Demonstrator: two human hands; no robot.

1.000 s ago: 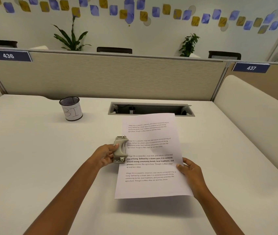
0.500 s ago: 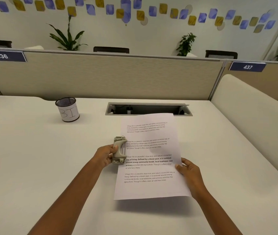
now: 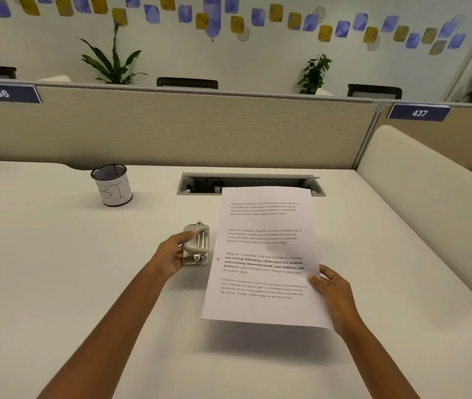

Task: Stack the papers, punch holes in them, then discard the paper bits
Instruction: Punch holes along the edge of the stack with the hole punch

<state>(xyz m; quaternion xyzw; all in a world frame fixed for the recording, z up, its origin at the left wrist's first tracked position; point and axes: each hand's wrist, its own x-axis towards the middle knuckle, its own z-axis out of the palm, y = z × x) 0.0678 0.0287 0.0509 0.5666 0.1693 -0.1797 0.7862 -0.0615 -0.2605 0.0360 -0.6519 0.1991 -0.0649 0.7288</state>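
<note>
The papers (image 3: pixel 263 254) are up off the desk (image 3: pixel 56 269) in your right hand (image 3: pixel 334 295), which pinches their right edge near the lower corner — thumb on the printed face, the other fingers hidden behind the sheet. They tilt away from you and throw a shadow on the desk below their bottom edge. A small dark hole shows close to the left margin, about level with the bold paragraph. Just left of that margin, apart from the sheets, your left hand (image 3: pixel 171 256) is wrapped around the grey hole punch (image 3: pixel 196 244); it sits low at the desk, though you cannot tell whether its base touches. Farther back on the left stands a mesh cup (image 3: pixel 112 185) with a white label lettered "BI" — the rest of the lettering curves out of sight. Behind the papers, a cable slot (image 3: pixel 200 184) is cut into the desk.
</note>
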